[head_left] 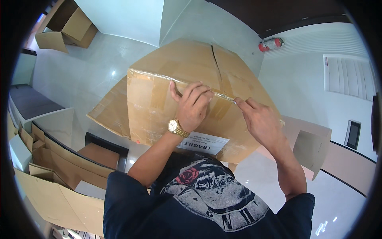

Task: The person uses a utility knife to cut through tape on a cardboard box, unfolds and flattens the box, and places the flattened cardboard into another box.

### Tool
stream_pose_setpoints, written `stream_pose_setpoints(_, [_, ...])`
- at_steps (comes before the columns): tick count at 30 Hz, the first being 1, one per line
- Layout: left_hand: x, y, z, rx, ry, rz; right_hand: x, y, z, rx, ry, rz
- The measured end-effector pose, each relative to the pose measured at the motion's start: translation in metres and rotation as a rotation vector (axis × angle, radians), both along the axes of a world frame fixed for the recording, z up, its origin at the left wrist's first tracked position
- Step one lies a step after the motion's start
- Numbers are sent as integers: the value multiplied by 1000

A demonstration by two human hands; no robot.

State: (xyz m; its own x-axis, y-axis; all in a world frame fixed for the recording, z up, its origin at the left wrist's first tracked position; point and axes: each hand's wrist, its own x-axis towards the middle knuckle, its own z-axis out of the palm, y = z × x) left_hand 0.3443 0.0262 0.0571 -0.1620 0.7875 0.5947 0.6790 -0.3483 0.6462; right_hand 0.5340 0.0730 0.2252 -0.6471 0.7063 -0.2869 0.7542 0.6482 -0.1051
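A large brown cardboard box (175, 55) stands in front of me, its seams covered with shiny clear packing tape (225, 96). A white label (207, 143) is stuck on its near side. My left hand (193, 105), with a gold watch (175, 126) on the wrist, rests on the near top edge, thumb apart and fingers bent over the tape. My right hand (258, 119) is closed in a pinch at the same edge, farther right. What its fingertips hold at the tape is too small to make out. A dark line (216, 61) runs across the box top.
An open cardboard box (69, 28) lies at the far left. Opened cartons (71, 167) stand beside me on the left, near a dark-topped bench (34, 101). A curled cardboard sheet (312, 149) is at the right. A red fire extinguisher (271, 44) stands by the far wall.
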Motion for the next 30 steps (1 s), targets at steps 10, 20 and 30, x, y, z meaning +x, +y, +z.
stream_pose_setpoints(10, [1, 2, 0, 3, 28, -7, -46, -5, 22, -6, -386, 21])
stream_pose_setpoints(20, [2, 5, -6, -65, 98, -13, -48, -12, 8, 16, -460, -12])
stream_pose_setpoints(30, [7, 5, -16, -85, 111, -42, -19, -23, 8, -39, -513, -132])
